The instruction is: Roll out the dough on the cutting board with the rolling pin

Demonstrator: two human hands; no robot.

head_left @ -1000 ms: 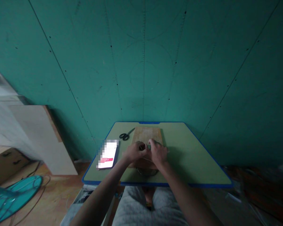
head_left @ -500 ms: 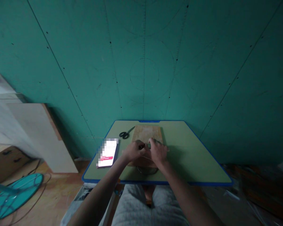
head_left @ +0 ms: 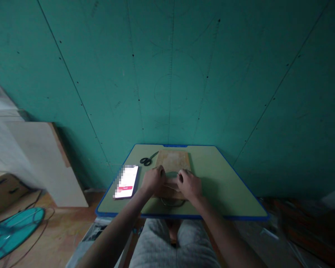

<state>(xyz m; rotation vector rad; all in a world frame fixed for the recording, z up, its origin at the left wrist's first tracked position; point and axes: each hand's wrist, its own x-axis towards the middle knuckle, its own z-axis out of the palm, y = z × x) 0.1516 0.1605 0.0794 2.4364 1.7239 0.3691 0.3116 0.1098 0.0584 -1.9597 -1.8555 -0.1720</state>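
A wooden board (head_left: 173, 158) with a metal handle (head_left: 173, 203) at its near end lies on the small table. Over its near half, my left hand (head_left: 154, 179) and my right hand (head_left: 190, 183) face each other, both with curled fingers. Between them stretches a thin, pale, flexible strip (head_left: 171, 183), whose material I cannot make out. Each hand appears to grip one end of it, though the fingertips are partly hidden. Black-handled scissors (head_left: 146, 161) rest just left of the board's far end.
A lit phone (head_left: 126, 182) lies at the table's left side. The table (head_left: 226, 186) has a blue rim and stands against a green wall (head_left: 167, 93). On the floor to the left are a leaning white panel (head_left: 44, 160), a cardboard box (head_left: 5, 191) and a teal round base (head_left: 19, 227).
My hands have moved apart, left and right, from nearly touching. More of the pale strip shows between them. The whole view has shifted slightly.
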